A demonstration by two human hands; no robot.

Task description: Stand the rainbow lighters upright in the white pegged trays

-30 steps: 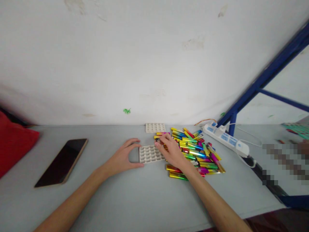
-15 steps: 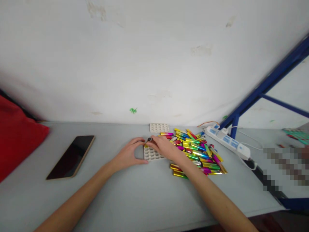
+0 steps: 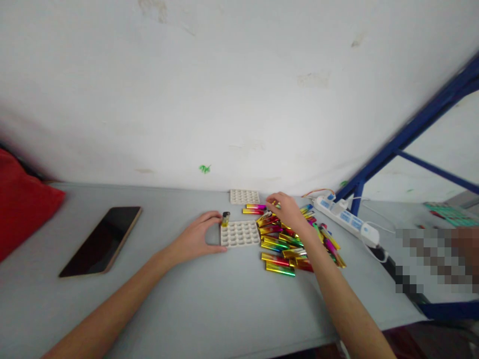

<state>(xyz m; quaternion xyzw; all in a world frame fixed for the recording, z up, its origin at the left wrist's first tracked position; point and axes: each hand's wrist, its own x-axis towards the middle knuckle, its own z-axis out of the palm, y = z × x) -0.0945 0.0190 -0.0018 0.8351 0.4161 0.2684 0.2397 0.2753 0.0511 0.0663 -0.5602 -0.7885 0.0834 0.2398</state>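
Observation:
My left hand [image 3: 198,236] curves around the left end of a white tray [image 3: 240,234] with rows of holes, thumb at the front corner and fingertips at the back corner. One gold lighter [image 3: 225,220] with a dark top stands upright in the tray's back left corner, beside those fingertips. Over the back of a pile of shiny multicoloured lighters [image 3: 279,244], my right hand [image 3: 287,212] has its fingers curled together. Whatever lies between them is mostly hidden, though a bit of yellow shows there.
A second white holed tray [image 3: 244,196] lies behind, near the wall. On the left are a dark tablet [image 3: 103,242] and a red cloth [image 3: 26,209]. A white power strip [image 3: 346,219] with cables runs along the right, beside a blue metal frame [image 3: 377,169].
My right hand has left the upright lighter in the tray corner and moved right to the pile. My left hand stays at the tray. The view has shifted slightly.

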